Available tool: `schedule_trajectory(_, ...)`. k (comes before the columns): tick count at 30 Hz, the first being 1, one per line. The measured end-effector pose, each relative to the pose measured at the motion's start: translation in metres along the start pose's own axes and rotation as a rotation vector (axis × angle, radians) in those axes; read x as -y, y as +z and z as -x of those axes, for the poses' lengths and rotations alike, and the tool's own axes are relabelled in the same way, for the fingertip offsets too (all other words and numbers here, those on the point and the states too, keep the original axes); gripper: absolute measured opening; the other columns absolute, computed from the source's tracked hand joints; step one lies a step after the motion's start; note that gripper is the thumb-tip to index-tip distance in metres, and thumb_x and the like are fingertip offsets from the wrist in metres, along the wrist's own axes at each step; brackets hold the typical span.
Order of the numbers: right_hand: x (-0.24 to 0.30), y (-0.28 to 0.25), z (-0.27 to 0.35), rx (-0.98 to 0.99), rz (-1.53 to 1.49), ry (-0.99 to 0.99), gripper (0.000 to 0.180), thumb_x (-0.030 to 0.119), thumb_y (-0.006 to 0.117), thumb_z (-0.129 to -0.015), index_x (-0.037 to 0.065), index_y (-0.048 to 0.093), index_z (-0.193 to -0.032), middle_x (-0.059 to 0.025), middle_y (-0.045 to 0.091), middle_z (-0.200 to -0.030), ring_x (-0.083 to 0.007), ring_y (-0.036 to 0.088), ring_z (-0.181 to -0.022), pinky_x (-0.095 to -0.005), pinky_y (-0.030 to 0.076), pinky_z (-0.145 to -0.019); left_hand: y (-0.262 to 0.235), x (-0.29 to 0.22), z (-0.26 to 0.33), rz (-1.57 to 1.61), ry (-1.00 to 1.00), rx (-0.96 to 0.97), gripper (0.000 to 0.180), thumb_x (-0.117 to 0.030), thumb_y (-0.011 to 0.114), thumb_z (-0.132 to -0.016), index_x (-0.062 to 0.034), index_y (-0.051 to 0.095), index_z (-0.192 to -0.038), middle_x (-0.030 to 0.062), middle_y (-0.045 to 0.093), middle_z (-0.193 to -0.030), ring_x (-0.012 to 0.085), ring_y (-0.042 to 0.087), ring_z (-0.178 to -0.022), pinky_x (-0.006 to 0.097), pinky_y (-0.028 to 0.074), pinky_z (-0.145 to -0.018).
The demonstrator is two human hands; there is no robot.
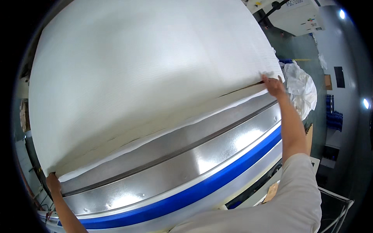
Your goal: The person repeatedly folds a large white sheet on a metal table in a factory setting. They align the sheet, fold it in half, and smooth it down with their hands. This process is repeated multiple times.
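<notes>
A wide white sheet of layered, cloth-like material covers the large flat bed in front of me, with fine wrinkles toward its right side. Its near edge is a thick, slightly lifted or folded strip running from lower left to upper right. At the left end of that strip, my left hand is closed on the corner. My right hand, somewhat blurred, grips the same edge near its right end, arm stretched out. The undersides of the material and some fingertips are hidden.
A bare metal ledge with a blue band runs along the bed's near side. Crumpled white plastic sheeting lies beyond the right end. A white machine cabinet stands far right, and a metal frame is at lower right.
</notes>
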State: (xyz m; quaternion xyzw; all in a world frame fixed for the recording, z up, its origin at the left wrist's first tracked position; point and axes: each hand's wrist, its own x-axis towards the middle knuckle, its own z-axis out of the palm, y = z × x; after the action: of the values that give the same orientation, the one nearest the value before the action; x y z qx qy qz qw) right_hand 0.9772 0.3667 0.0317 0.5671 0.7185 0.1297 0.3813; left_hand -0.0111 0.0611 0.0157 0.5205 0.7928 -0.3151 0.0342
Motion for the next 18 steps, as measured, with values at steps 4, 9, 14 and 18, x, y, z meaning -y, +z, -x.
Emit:
schedule_trajectory(4,-0.069,0.067,-0.026,0.131,-0.226,-0.023,0.039,0.024,0.036,-0.091,0.014,0.047,-0.127,-0.0138,0.061,-0.111,-0.0294,0.058,-0.103,-0.0473,0.041,-0.095,0.059,0.035,-0.017,-0.008,-0.032,-0.025,0.021,-0.009,0.046,-0.085,-0.0006,0.064,-0.094,0.0208,0.063,-0.091,0.0367,0.06,-0.084,0.045,0.048,-0.07)
schedule_trajectory(9,-0.049,0.039,-0.039,0.203,-0.614,0.082,0.034,0.016,0.045,-0.083,0.009,0.058,-0.114,-0.0168,0.056,-0.118,-0.0361,0.051,-0.11,-0.0392,0.042,-0.093,0.079,0.082,0.006,0.459,-0.091,-0.069,0.021,-0.008,0.045,-0.085,-0.0019,0.063,-0.095,0.0185,0.062,-0.092,0.0342,0.058,-0.088,0.043,0.044,-0.076)
schedule_trajectory(14,-0.074,0.118,-0.045,0.068,-0.524,0.131,0.033,0.006,0.053,-0.082,0.006,0.056,-0.115,-0.0164,0.058,-0.114,-0.0342,0.052,-0.107,-0.0405,0.04,-0.094,0.048,0.037,-0.005,-0.116,0.025,-0.006,0.033,0.002,0.056,-0.072,-0.01,0.062,-0.103,0.0126,0.062,-0.096,0.03,0.058,-0.094,0.038,0.046,-0.083)
schedule_trajectory(18,-0.118,0.175,-0.055,-0.063,-0.338,0.098,0.039,0.01,0.044,-0.09,0.005,0.045,-0.129,-0.0162,0.05,-0.128,-0.0308,0.047,-0.118,-0.038,0.037,-0.1,0.005,-0.018,-0.004,-0.156,-0.095,0.103,0.021,-0.001,0.053,-0.078,-0.0081,0.066,-0.093,0.0132,0.063,-0.099,0.029,0.06,-0.094,0.038,0.049,-0.083)
